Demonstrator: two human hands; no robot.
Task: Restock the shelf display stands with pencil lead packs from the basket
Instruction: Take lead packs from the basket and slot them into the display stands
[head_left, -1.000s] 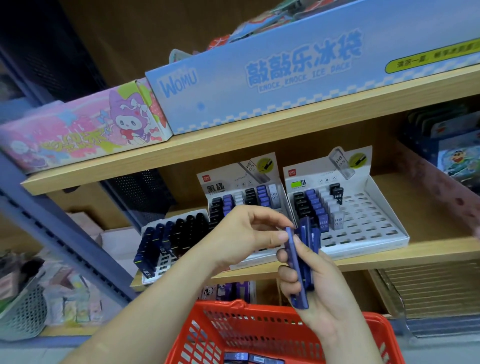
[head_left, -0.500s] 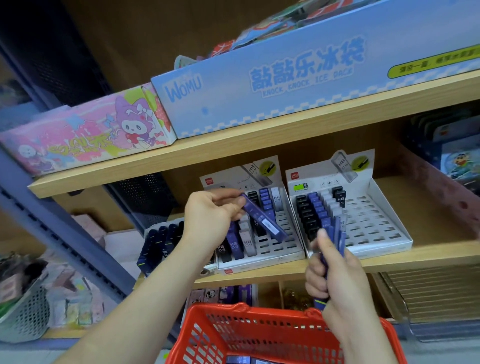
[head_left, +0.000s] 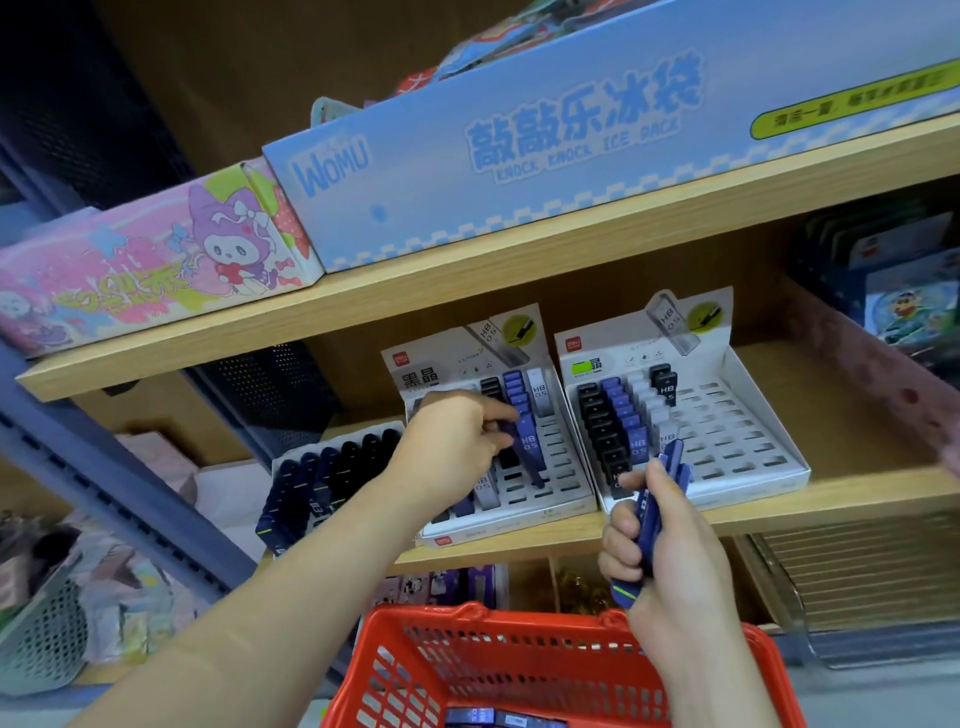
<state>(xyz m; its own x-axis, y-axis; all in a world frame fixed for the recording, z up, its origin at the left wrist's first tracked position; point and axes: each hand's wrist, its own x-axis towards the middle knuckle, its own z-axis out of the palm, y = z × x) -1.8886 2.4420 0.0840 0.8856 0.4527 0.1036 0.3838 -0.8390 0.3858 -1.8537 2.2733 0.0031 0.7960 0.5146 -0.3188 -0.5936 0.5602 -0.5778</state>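
Note:
Two white slotted display stands sit side by side on the wooden shelf: the left stand and the right stand, each partly filled with black, blue and white lead packs. My left hand pinches one blue lead pack over a slot of the left stand, its lower end down among the slots. My right hand grips a bundle of blue packs upright in front of the right stand. The red basket is below, with a few blue packs at its bottom.
A third tray of dark blue packs stands left of the stands. The upper shelf carries a long blue carton and a pink cartoon box. A blue metal shelf post slants at left. More goods lie at right.
My left hand took one blue pack from the bundle, carried it up to the left stand and lowered it toward a slot. My right hand shifted right with the rest.

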